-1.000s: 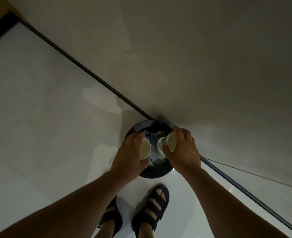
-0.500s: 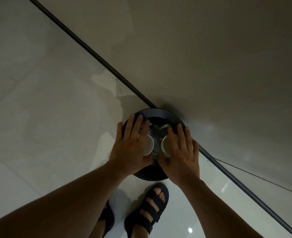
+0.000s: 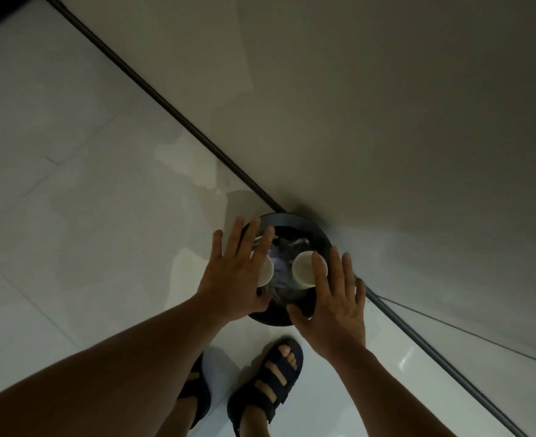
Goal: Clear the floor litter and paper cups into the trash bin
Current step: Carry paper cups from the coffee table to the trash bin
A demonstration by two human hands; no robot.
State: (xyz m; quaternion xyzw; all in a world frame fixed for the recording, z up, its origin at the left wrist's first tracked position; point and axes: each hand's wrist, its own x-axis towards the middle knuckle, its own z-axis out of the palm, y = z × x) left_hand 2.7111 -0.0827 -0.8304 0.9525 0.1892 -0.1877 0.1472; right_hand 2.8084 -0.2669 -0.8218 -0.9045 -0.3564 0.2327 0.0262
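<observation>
A round black trash bin (image 3: pixel 295 219) stands on the pale floor against the wall. Inside it two white paper cups sit upright among crumpled litter (image 3: pixel 284 247): the left cup (image 3: pixel 266 270) is mostly hidden under my left hand, the right cup (image 3: pixel 303 269) shows its open mouth. My left hand (image 3: pixel 236 272) hovers over the bin's left side with fingers straight and spread. My right hand (image 3: pixel 333 298) hovers over the bin's right side, fingers also straight, holding nothing.
A dark baseboard strip (image 3: pixel 165 102) runs diagonally along the grey wall (image 3: pixel 386 105). A thin cable (image 3: pixel 449 326) trails along the wall at the right. My feet in dark sandals (image 3: pixel 270 383) stand on the white tiled floor (image 3: pixel 71 216) just before the bin.
A second ago each hand gripped a paper cup over the bin. Both hands have let go, the cups sit in the bin, and the hands have spread and lifted slightly.
</observation>
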